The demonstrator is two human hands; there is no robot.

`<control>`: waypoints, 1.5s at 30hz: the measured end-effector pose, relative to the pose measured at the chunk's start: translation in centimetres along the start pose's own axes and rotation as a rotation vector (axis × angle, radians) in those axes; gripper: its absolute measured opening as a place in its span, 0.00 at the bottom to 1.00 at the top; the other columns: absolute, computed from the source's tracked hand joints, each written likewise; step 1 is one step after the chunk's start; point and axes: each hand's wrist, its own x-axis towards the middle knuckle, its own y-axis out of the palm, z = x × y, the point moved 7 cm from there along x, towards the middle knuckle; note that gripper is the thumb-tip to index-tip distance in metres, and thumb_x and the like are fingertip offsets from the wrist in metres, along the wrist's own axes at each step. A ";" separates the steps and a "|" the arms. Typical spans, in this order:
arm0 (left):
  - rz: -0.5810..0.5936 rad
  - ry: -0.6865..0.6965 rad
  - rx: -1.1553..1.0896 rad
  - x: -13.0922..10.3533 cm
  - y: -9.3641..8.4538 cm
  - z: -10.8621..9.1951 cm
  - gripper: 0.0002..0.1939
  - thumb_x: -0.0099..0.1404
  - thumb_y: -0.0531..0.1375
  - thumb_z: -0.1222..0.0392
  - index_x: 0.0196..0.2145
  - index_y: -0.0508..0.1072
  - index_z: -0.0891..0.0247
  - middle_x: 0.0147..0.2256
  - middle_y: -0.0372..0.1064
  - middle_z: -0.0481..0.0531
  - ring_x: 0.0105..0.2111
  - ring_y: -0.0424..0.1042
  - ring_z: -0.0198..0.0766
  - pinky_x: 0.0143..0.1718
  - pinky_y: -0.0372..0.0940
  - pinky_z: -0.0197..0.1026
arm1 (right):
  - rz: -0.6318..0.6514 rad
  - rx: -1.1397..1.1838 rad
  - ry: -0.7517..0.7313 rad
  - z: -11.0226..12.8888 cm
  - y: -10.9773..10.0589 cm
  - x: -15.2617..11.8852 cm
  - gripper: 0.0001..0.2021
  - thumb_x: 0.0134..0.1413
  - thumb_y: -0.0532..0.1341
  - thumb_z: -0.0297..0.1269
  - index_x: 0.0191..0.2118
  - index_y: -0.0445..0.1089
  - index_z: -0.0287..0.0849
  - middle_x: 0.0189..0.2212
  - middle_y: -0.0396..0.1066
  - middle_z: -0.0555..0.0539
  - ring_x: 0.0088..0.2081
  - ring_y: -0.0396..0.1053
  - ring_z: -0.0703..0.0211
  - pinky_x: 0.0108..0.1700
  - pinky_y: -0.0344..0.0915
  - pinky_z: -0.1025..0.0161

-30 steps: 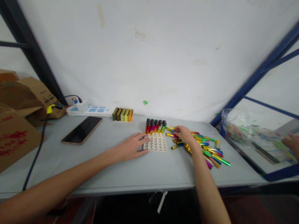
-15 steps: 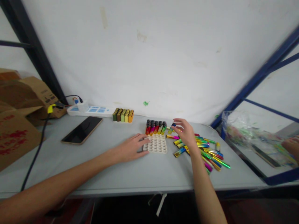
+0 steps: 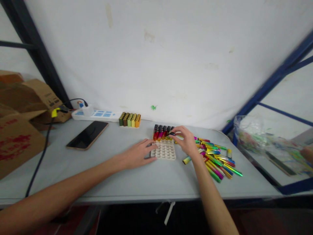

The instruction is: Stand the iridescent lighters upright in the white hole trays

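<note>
A white tray [image 3: 166, 153] with rows of small holes lies flat on the table, its near rows bare. Its far rows hold several upright, shiny, dark-topped pieces [image 3: 160, 133] that look like lighters. My left hand [image 3: 140, 155] holds the tray's left side, thumb by the near corner and fingers farther back. My right hand [image 3: 186, 140] pinches another dark-topped lighter [image 3: 171, 133] just at the right end of the standing rows. Its lower part is hard to make out. Beneath and right of that hand lies a loose pile of shiny coloured lighters [image 3: 215, 160].
A filled block of lighters [image 3: 130, 119] stands at the back, beside a white power strip [image 3: 102, 115]. A phone [image 3: 88, 135] lies at left, near a black cable [image 3: 45, 147] and cardboard boxes [image 3: 21, 140]. Blue shelf posts [image 3: 264, 85] and clear plastic bags [image 3: 251, 133] are at right.
My right hand has moved left from above the pile to the tray's standing rows, carrying the lighter. My left hand has stayed at the tray.
</note>
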 end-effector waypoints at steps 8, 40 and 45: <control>-0.010 0.005 0.005 0.0 -0.1 -0.1 0.19 0.72 0.61 0.51 0.58 0.70 0.57 0.57 0.67 0.59 0.56 0.68 0.50 0.61 0.65 0.54 | 0.074 -0.083 -0.037 0.9 2.2 -0.1 0.11 0.67 0.61 0.44 0.48 0.75 0.46 0.38 0.73 0.45 0.35 0.73 0.58 0.41 0.75 0.60; 0.005 -0.010 0.020 0.1 0.0 -0.1 0.20 0.72 0.61 0.50 0.58 0.70 0.57 0.57 0.66 0.59 0.56 0.68 0.50 0.61 0.64 0.53 | 0.062 -0.221 -0.070 0.2 2.4 -0.2 0.14 0.69 0.58 0.41 0.55 0.75 0.48 0.50 0.66 0.41 0.38 0.72 0.57 0.46 0.74 0.55; 0.013 0.005 0.019 0.1 0.0 0.0 0.20 0.73 0.60 0.51 0.59 0.69 0.57 0.58 0.65 0.60 0.57 0.67 0.50 0.62 0.64 0.52 | -0.062 -0.320 0.091 -3.5 -1.7 -0.5 0.17 0.70 0.55 0.43 0.59 0.71 0.47 0.50 0.65 0.41 0.32 0.71 0.61 0.46 0.74 0.56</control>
